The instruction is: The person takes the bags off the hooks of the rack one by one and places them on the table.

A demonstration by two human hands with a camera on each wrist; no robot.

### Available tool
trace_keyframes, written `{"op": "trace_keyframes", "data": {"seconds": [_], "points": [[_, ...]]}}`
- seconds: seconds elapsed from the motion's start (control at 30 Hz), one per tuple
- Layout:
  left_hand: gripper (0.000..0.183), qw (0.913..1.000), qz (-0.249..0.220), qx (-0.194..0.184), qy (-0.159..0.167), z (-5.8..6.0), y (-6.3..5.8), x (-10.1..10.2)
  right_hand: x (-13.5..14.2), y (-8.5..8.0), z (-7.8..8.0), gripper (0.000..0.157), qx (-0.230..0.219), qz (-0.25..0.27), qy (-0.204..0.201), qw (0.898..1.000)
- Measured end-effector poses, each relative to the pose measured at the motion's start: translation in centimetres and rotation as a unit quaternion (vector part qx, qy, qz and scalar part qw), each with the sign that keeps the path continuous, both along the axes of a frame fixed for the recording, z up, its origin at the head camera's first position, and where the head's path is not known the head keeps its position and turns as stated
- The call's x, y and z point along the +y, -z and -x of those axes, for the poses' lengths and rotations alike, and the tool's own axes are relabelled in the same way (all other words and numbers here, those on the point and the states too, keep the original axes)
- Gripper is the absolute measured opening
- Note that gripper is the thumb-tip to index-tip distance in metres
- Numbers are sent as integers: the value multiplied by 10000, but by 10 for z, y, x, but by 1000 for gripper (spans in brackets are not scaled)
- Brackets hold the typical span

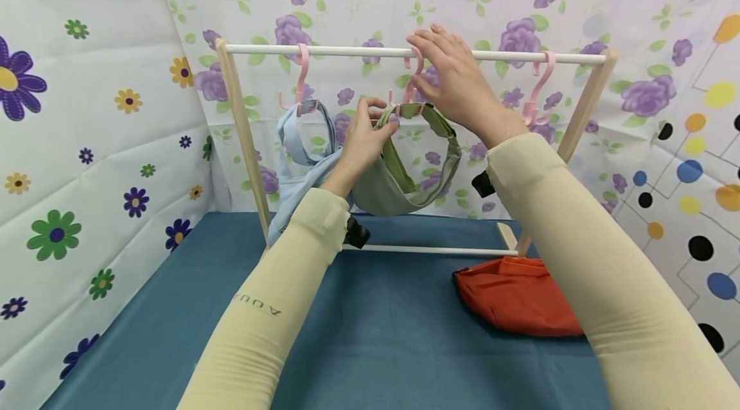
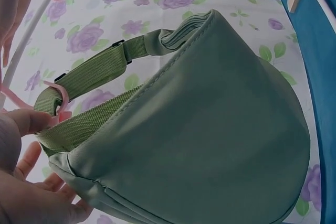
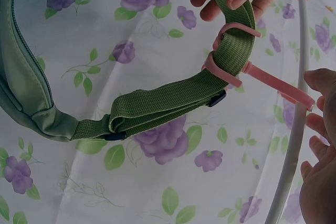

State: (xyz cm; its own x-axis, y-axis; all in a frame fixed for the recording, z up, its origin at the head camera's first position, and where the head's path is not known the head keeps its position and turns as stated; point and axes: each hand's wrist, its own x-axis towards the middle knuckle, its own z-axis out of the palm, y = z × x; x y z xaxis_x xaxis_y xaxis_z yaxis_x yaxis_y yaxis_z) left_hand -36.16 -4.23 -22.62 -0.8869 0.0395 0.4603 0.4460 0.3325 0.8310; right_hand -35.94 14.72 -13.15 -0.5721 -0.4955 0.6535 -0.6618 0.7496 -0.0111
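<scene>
A green waist bag point(image 1: 378, 188) hangs by its webbing strap point(image 3: 168, 98) from a pink hook point(image 3: 273, 83) on the white rail point(image 1: 358, 51). My left hand point(image 1: 361, 146) pinches the strap beside the hook's prongs, thumb on the near side, as the left wrist view shows. The right hand point(image 1: 459, 85) is raised at the rail, fingers extended and fingertips close to the hook's top. Left of the green bag, a light blue bag point(image 1: 309, 175) hangs on another pink hook point(image 1: 302, 72), partly hidden by my left arm.
A bare pink hook point(image 1: 540, 89) hangs at the rail's right side. The rack has wooden posts point(image 1: 243, 127) and a low white bar point(image 1: 433, 250). An orange-red waist bag point(image 1: 514, 301) lies on the blue cloth point(image 1: 405, 346), partly behind my right sleeve. Patterned sheets stand behind and at both sides.
</scene>
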Motion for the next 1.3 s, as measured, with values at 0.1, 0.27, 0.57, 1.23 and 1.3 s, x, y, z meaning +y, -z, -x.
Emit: {"op": "trace_keyframes", "data": {"seconds": [0.1,0.27,0.57,1.23,1.3], "points": [[43,10000,-6,11,40,1,1,0,-3,-1,2,59,-8,-8,-12,10000],[43,10000,4,-12,97,1,4,0,-5,0,4,59,9,-42,-73,10000],[41,10000,43,-23,71,1,7,1,-4,6,8,56,111,-99,-121,9998],[36,9999,-24,154,47,-2,4,-7,-11,13,15,50,690,111,-41,9975],[34,9997,-52,254,-11,-2,4,-9,-13,11,14,50,614,144,8,9980]]}}
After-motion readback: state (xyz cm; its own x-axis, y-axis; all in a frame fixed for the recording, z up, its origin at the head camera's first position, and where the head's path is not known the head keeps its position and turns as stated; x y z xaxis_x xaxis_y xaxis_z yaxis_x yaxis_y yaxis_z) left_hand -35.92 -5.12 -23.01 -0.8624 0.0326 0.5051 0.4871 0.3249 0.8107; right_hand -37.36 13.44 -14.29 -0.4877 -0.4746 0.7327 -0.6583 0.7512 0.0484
